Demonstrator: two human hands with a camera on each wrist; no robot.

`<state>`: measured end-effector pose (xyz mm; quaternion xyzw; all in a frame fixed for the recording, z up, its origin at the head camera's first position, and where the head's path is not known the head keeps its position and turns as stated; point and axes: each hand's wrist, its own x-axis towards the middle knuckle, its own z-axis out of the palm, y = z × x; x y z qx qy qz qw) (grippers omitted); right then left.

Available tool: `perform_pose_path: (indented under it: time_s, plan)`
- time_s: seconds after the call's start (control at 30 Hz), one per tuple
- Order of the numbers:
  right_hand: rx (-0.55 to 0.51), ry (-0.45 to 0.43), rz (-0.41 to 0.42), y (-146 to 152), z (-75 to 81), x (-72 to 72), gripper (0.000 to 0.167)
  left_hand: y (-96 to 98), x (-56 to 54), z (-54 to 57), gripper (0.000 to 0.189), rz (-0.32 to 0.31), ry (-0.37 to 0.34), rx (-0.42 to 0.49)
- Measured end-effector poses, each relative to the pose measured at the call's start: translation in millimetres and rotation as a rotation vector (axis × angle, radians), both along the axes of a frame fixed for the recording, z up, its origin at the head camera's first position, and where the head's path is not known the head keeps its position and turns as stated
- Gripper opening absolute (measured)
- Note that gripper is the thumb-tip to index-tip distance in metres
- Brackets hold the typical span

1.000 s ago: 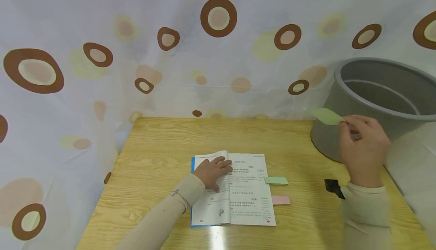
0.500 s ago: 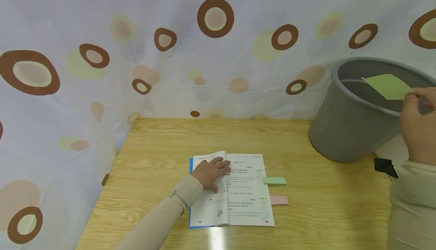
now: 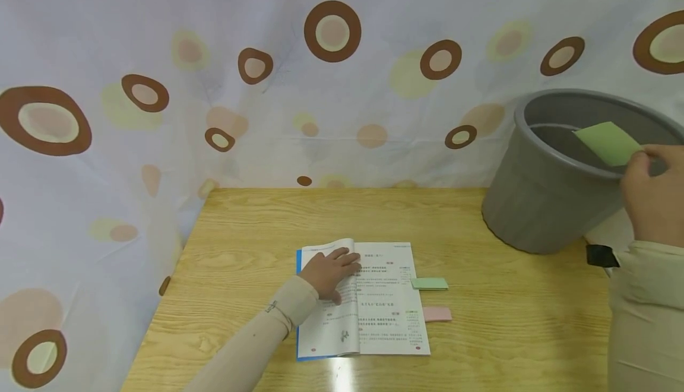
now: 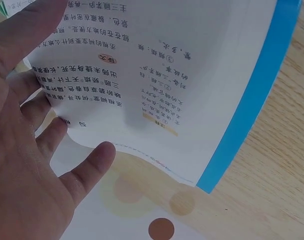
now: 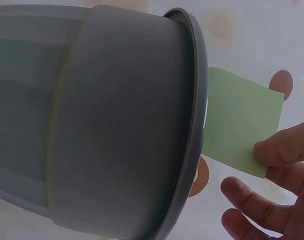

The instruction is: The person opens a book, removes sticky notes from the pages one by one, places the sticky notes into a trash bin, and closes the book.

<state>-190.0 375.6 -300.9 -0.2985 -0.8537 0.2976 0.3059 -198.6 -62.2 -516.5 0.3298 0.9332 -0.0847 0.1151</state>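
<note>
An open book [image 3: 385,297] with a blue cover edge lies on the wooden table. My left hand [image 3: 328,274] rests on its left page with the fingers spread; the left wrist view shows that hand [image 4: 37,165] along the printed page [image 4: 181,65]. At the right, my right hand [image 3: 657,193] pinches a green sticky note [image 3: 611,142] by one corner, over the mouth of a grey bin [image 3: 556,196]. In the right wrist view the thumb and a finger hold the note [image 5: 241,117], while its far side passes behind the bin's rim [image 5: 199,100].
A green tab [image 3: 430,284] and a pink tab [image 3: 438,313] stick out from the book's right edge. The wooden table [image 3: 256,214] meets a curtain [image 3: 267,12] with brown and yellow circles at the back and left. The bin stands at the right rear.
My right hand has carried the green sticky note right and up to over the bin, then shifted only slightly in the last half second. My left hand has stayed on the book.
</note>
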Motion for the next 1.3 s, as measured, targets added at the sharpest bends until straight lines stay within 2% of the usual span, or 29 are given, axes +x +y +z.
perform_pose_path:
  time_s: [0.23,0.5,0.93,1.2,1.3]
  plan:
    - [0.014,-0.127,0.071,3,-1.1,1.9,0.055,-0.4,0.5,2.1,0.089,0.003,-0.007,0.009]
    - [0.082,-0.223,0.076,5,-3.7,0.1,0.055,-0.2,1.7,5.3,0.089,0.016,-0.033,0.032]
    - [0.199,-0.133,0.108,12,-16.1,-9.8,0.053,-4.0,1.0,-0.5,0.089,0.003,-0.017,0.044]
    - [0.203,-0.187,0.116,9,-16.3,-7.8,0.054,-4.2,0.9,-1.3,0.089,0.011,-0.030,0.049]
    - [0.242,-0.134,0.118,6,-17.3,-5.9,0.052,-3.9,1.2,-0.7,0.089,0.014,-0.034,0.050]
